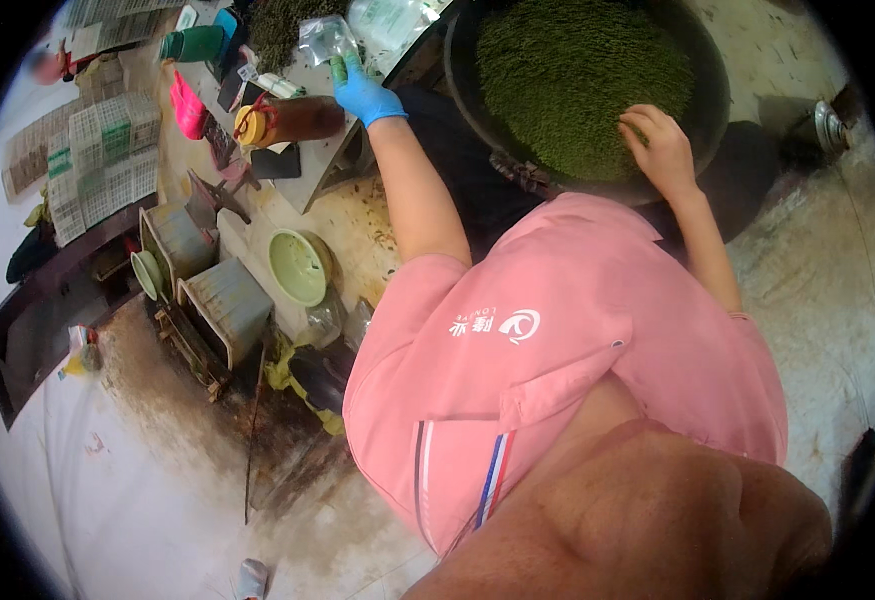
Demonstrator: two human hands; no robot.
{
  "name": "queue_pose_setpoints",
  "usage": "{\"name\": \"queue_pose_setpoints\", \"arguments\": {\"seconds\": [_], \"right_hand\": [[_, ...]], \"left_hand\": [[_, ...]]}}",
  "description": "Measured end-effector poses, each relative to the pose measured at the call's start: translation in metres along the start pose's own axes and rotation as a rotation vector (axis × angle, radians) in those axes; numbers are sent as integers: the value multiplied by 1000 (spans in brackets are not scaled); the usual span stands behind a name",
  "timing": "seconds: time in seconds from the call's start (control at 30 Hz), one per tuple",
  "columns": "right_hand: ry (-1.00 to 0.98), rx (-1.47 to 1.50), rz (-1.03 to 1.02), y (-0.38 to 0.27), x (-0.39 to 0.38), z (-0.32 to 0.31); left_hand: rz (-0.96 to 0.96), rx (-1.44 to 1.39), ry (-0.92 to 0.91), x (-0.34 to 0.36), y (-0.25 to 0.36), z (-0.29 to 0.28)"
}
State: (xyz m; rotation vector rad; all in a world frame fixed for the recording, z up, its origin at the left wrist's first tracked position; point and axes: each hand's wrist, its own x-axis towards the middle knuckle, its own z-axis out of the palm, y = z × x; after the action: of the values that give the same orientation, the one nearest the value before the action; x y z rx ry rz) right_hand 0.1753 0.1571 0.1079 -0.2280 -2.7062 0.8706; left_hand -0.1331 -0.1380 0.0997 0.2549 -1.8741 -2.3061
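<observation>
My left hand [365, 95], in a blue glove, reaches over the table on the left. Its fingertips, which look greenish, meet the edge of a small clear plastic bag [325, 40] and appear closed on it. Bare, my right hand [660, 150] hangs over the near right part of a big dark round pan [709, 70]. Its fingers are bent and a little apart from the thumb, with nothing seen between them. A thick layer of fine green leaves [577, 80] fills the pan, just beside the right fingertips.
A brown jar with a yellow lid [292, 122] lies near my left forearm. Past it are a pink bag [186, 105], a green container [193, 44] and a pile of dark dried leaves [282, 25]. A pale green bowl [297, 266] and grey bins [225, 305] stand lower left.
</observation>
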Motion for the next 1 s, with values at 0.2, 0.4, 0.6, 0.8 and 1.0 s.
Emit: {"name": "queue_pose_setpoints", "arguments": {"seconds": [0.2, 0.4, 0.6, 0.8, 1.0], "right_hand": [[271, -2, 1, -17, 30, 5], [-80, 131, -82, 10, 44, 2], [-189, 590, 408, -6, 11, 15], [-347, 419, 324, 1, -11, 16], [-404, 63, 85, -3, -9, 7]], "left_hand": [[193, 295, -321, -88, 7, 32], [654, 671, -857, -182, 4, 54], [259, 702, -882, -185, -14, 38], [272, 779, -943, -184, -20, 29], [-526, 567, -875, -191, 9, 38]]}}
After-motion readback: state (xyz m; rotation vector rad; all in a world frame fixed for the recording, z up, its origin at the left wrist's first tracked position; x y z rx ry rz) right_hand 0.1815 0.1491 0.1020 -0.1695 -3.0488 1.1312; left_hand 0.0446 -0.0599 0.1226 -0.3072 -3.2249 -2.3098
